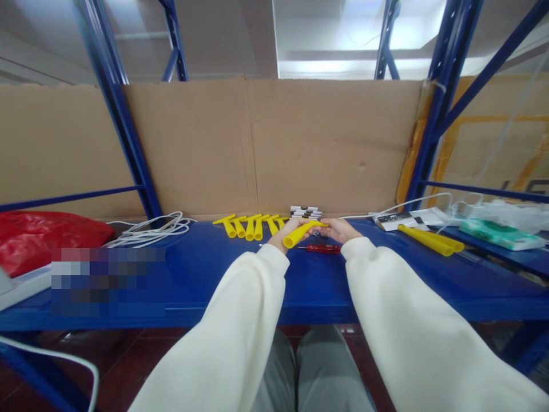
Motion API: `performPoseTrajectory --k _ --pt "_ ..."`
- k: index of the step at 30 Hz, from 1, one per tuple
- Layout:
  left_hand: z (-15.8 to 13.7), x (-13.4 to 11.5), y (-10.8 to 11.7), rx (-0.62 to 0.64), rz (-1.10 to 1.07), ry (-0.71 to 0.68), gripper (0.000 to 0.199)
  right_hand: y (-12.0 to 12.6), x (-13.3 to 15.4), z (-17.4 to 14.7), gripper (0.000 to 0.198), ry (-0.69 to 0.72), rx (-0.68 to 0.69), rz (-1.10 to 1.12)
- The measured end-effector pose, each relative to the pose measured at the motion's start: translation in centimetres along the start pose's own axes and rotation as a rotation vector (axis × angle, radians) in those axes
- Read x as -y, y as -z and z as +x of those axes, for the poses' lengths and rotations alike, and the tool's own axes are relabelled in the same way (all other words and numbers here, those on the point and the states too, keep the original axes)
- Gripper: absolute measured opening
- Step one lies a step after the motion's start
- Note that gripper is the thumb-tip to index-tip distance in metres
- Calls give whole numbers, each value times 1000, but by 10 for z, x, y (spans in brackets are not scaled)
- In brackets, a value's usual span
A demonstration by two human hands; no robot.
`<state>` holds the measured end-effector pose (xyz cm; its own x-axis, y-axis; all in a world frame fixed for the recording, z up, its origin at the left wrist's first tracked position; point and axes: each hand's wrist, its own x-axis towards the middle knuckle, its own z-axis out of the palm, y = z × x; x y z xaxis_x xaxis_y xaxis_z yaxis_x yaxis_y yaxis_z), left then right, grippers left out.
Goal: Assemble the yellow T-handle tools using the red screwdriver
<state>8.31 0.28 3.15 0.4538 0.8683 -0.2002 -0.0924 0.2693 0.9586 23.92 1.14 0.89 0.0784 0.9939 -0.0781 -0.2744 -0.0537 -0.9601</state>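
My left hand (pixel 286 231) grips a yellow plastic tube (pixel 299 233) whose open end points toward me. My right hand (pixel 338 229) meets the tube's far end, fingers closed on it or on a small part there; which one is too small to tell. Both hands hover just above the blue shelf (pixel 240 274). A red-handled screwdriver (pixel 322 248) lies on the shelf right below them. Behind the hands sits a small black-and-white patterned block (pixel 305 212). Cream sleeves cover both of my arms.
A row of several yellow T-shaped parts (pixel 251 225) lies left of my hands. White cable (pixel 150 229) and a red bag (pixel 38 237) are farther left. Two long yellow tubes (pixel 431 240), a white power strip (pixel 412 219) and a plastic-wrapped green pack (pixel 500 233) are at right. Cardboard (pixel 274 143) backs the shelf.
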Motion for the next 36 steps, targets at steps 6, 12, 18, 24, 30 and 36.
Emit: performPoseTrajectory --k 6,12,18,24,30,36 --pt "1 -3 9 6 33 -50 23 -2 0 -1 15 50 31 -69" --pt "-19 -15 26 -242 338 -373 47 0 -3 7 16 282 -67 -661" --pt "-50 -17 53 -431 1005 -836 56 6 -6 12 16 389 156 -1267" --pt "-63 4 63 -502 1521 -787 54 9 -8 12 24 377 218 -1421" --pt "-64 17 74 -551 1566 -733 57 10 -15 17 32 426 248 -1455" --pt "-60 22 72 -381 1650 -649 51 8 -21 21 24 415 206 -1283"
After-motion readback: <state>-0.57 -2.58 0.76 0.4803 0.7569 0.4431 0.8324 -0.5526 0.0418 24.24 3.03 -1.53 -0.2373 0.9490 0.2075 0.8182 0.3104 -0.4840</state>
